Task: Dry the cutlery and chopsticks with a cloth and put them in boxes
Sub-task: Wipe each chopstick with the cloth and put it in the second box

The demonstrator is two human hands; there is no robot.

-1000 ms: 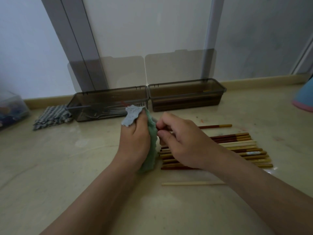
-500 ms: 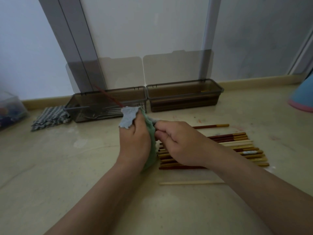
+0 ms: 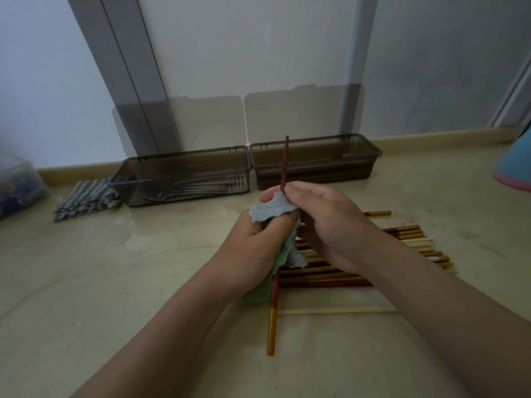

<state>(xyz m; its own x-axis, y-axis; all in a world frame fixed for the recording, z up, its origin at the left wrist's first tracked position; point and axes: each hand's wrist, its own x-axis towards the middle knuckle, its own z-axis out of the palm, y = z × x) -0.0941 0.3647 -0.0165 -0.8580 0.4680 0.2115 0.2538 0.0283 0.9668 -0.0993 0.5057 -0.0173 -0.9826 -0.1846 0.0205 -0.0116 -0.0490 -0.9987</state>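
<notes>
My left hand (image 3: 253, 248) grips a blue-green cloth (image 3: 271, 209) wrapped round the middle of a red chopstick with a gold end (image 3: 272, 323). The chopstick points away from me, its thin tip up in front of the right box (image 3: 316, 165). My right hand (image 3: 330, 225) pinches the chopstick just above the cloth. Several more chopsticks (image 3: 408, 242) lie in a heap on the floor under my right wrist, and one pale chopstick (image 3: 339, 311) lies alone nearer to me. The left box (image 3: 184, 176), lid up, holds metal cutlery.
Both smoked-plastic boxes stand side by side against the wall, lids leaning back. A folded checked cloth (image 3: 83, 196) lies left of them. A clear container (image 3: 17, 185) sits at the far left, a blue and pink object (image 3: 514, 168) at the far right.
The red chopstick has swung from lying sideways to pointing away from me. Its gold end has slid out below the cloth. Both hands have shifted a little to the right.
</notes>
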